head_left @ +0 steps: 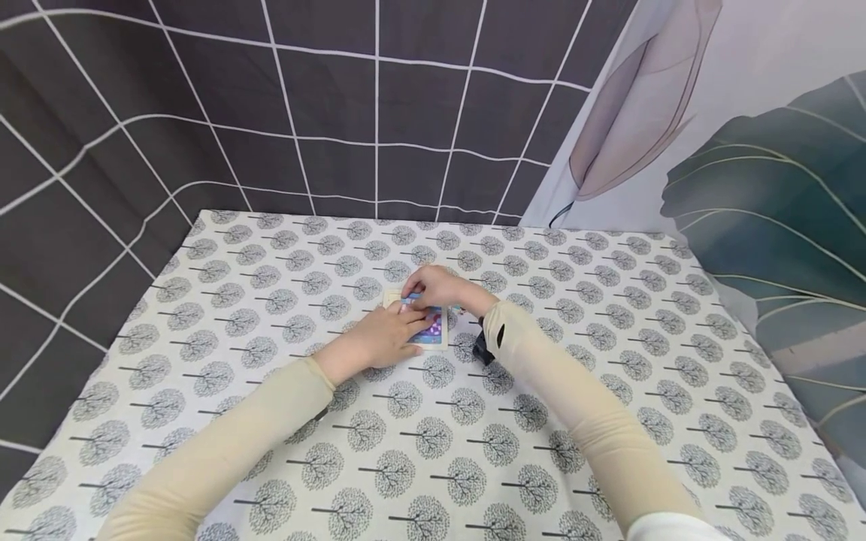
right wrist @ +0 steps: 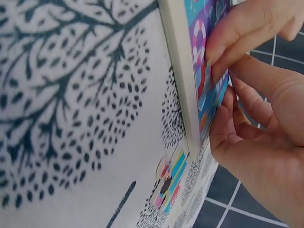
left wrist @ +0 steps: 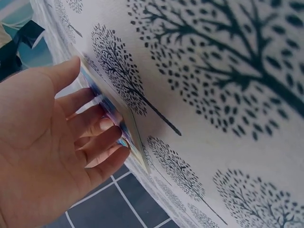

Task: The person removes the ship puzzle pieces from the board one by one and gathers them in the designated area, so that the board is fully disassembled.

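A small flat puzzle board with a cream frame and a blue and purple picture lies on the patterned cloth. My left hand reaches over its left side, fingers extended and fingertips on the picture; the left wrist view shows the palm and loosely bent fingers at the board. From the far right comes my right hand, its thumb and fingers bent close together at the picture's upper part. In the right wrist view both hands' fingertips meet there, and I cannot tell whether the right one pinches a piece.
Colourful loose puzzle pieces lie on the cloth just outside the board's frame. The tree-print tablecloth covers the table. A dark curtain with white grid lines hangs behind it, and a leaf-print curtain hangs at the right.
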Demonstrator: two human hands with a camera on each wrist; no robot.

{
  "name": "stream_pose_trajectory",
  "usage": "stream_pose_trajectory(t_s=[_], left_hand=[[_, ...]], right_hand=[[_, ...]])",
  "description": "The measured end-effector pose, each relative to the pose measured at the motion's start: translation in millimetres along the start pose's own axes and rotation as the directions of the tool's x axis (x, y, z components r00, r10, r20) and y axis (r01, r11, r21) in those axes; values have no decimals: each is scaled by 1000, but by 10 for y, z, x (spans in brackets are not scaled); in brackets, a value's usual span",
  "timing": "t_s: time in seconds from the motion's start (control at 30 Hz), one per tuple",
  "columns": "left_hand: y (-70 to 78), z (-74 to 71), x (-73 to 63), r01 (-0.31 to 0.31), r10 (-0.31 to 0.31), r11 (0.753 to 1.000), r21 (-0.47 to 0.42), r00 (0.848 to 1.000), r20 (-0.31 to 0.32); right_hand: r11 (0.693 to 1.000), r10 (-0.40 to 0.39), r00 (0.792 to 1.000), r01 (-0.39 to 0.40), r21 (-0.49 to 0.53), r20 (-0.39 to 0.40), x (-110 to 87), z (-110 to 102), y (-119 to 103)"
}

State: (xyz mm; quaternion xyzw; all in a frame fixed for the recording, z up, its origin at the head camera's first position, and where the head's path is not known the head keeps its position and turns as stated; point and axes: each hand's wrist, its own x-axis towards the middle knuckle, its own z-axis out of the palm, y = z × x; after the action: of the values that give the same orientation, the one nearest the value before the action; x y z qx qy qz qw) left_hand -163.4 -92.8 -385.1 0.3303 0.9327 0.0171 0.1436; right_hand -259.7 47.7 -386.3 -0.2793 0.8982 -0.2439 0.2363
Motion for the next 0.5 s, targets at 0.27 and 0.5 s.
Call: stream_pose_trajectory(t_s=[0.27, 0.5], left_hand=[[-26, 42, 27, 1, -1, 1000, -12, 1000, 9], [-43, 44, -12, -21, 21, 1000, 10, 1000, 9]], right_hand=[[998, -49, 999, 49, 25, -13, 3, -9, 92], [996, -75, 995, 78, 45, -66, 11, 13, 120]])
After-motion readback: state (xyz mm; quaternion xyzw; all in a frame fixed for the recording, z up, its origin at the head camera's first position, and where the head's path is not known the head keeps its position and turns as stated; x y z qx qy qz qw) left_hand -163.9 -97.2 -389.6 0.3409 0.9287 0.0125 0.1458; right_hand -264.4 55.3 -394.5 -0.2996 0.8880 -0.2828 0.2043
